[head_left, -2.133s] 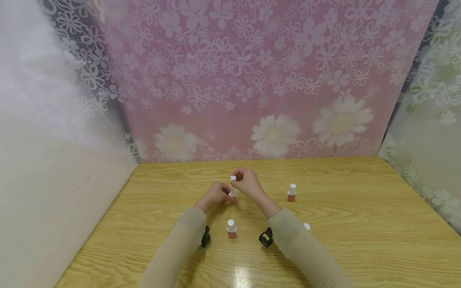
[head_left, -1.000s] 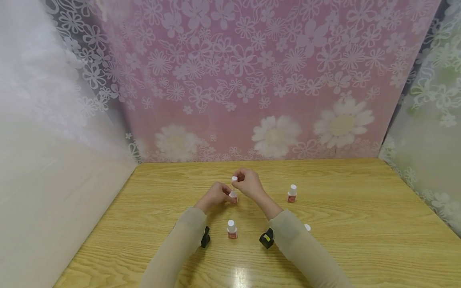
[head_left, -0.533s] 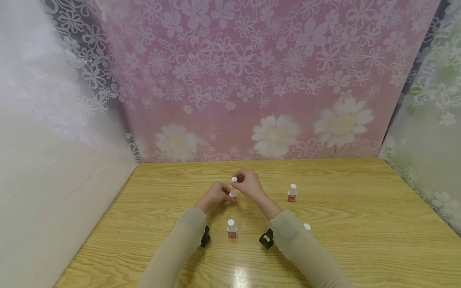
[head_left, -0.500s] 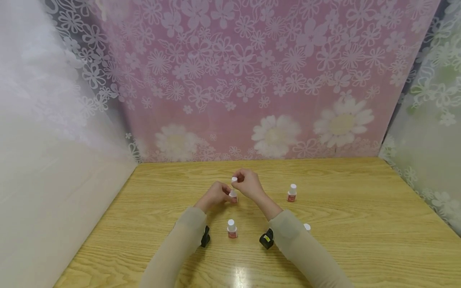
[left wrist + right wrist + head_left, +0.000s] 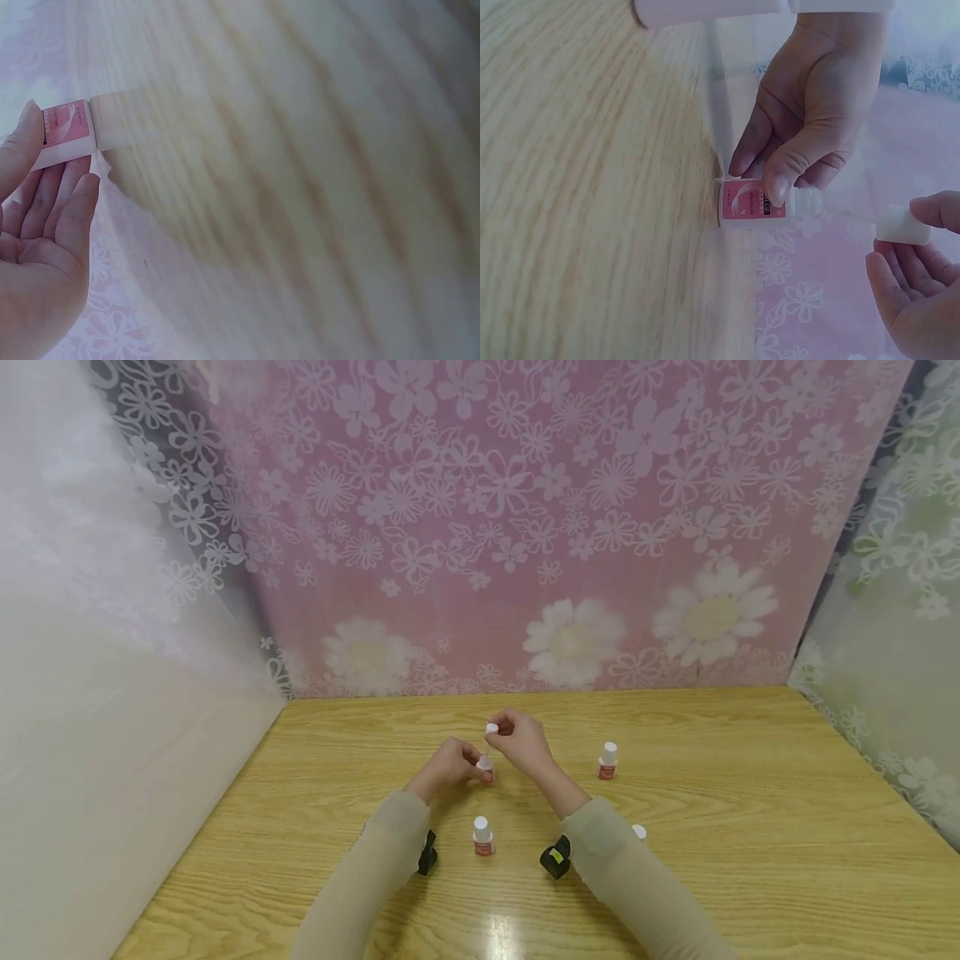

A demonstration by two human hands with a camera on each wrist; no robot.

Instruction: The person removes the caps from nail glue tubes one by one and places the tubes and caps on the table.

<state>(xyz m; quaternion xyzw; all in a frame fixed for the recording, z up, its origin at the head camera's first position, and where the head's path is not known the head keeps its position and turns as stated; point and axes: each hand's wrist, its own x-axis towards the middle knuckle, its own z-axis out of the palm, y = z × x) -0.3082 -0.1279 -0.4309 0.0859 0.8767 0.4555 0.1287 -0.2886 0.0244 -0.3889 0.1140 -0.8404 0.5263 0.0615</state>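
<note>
A small white bottle point(image 5: 742, 202) with a red label stands upright on the wooden table. My left hand point(image 5: 450, 762) pinches its body between thumb and fingers, as the left wrist view also shows, where the label point(image 5: 66, 124) faces the camera. Above the bottle my right hand point(image 5: 522, 745) holds its white screw cap point(image 5: 902, 226) by thumb and fingertips. The cap is off the threaded neck point(image 5: 808, 201). A thin pale stem point(image 5: 849, 214) runs from the cap toward the bottle mouth; whether its tip is still inside, I cannot tell.
Another capped bottle point(image 5: 483, 837) stands between the forearms, and one more point(image 5: 608, 762) to the right. A white cap point(image 5: 639, 832) peeks out from behind the right sleeve. Black wrist cameras point(image 5: 556, 857) hang under both forearms. A pink flowered curtain point(image 5: 480, 527) borders the wooden table point(image 5: 750, 827).
My right hand has lifted the cap slightly up and to the right, so more stem shows between cap and bottle. The left hand and its bottle have stayed put.
</note>
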